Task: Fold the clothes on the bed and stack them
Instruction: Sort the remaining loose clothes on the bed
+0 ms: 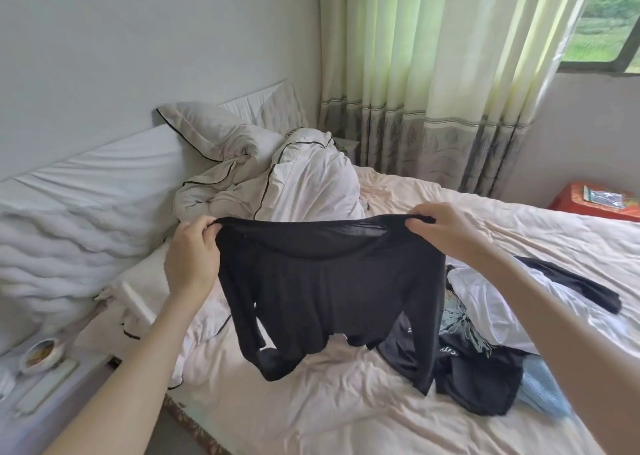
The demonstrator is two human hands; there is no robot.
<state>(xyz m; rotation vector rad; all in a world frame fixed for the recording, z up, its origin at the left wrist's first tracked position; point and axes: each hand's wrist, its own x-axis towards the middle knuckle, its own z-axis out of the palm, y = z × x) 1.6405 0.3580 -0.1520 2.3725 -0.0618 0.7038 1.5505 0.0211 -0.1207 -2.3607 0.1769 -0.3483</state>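
Black top, white sheet, green leaf-bordered curtains, red box

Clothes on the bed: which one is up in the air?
The black long-sleeved top, pinched by left hand and right hand. The others lie heaped on the bed.

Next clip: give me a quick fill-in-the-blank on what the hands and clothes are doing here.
1. Both hands hold up a ____ long-sleeved top.
2. The left hand and right hand each pinch one ____ of it.
3. The pile of unfolded clothes lies on the bed under the person's ____ arm.

Missing words: black; shoulder; right
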